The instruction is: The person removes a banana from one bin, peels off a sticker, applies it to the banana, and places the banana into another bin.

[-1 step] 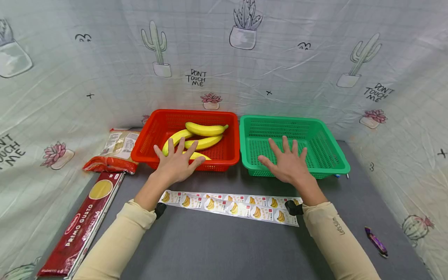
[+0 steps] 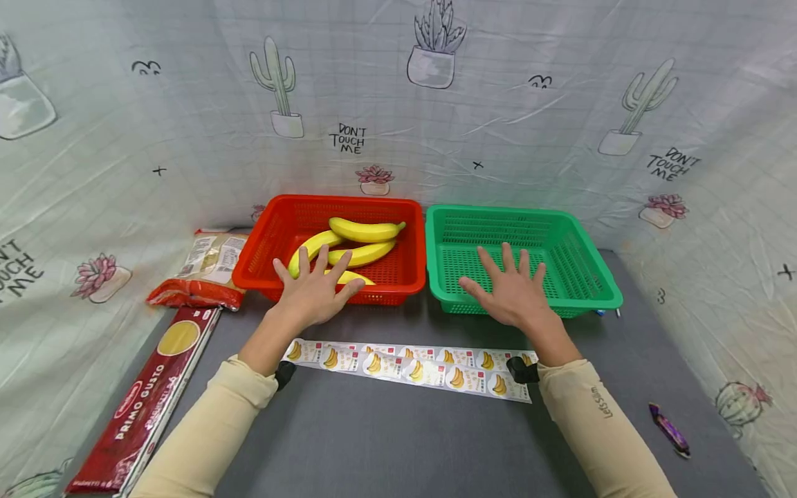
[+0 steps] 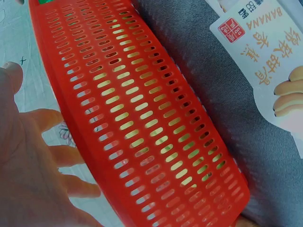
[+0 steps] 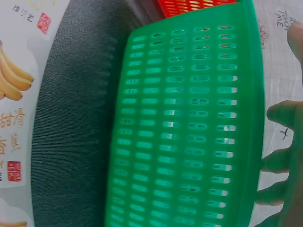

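Reading "BANANA": sticker strip (image 2: 407, 366) near left hand (image 2: 311, 294)

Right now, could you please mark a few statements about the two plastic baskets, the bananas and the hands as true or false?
1. The yellow bananas lie in the red perforated plastic basket. True.
2. The green perforated plastic basket holds one banana. False: nothing shows inside it.
3. The left hand grips a banana. False: its fingers are spread straight over the red basket's near rim, with no grip on anything.
4. The right hand is spread flat at the green basket's near rim. True.
5. A strip of white banana stickers lies on the grey table in front of the baskets. True.
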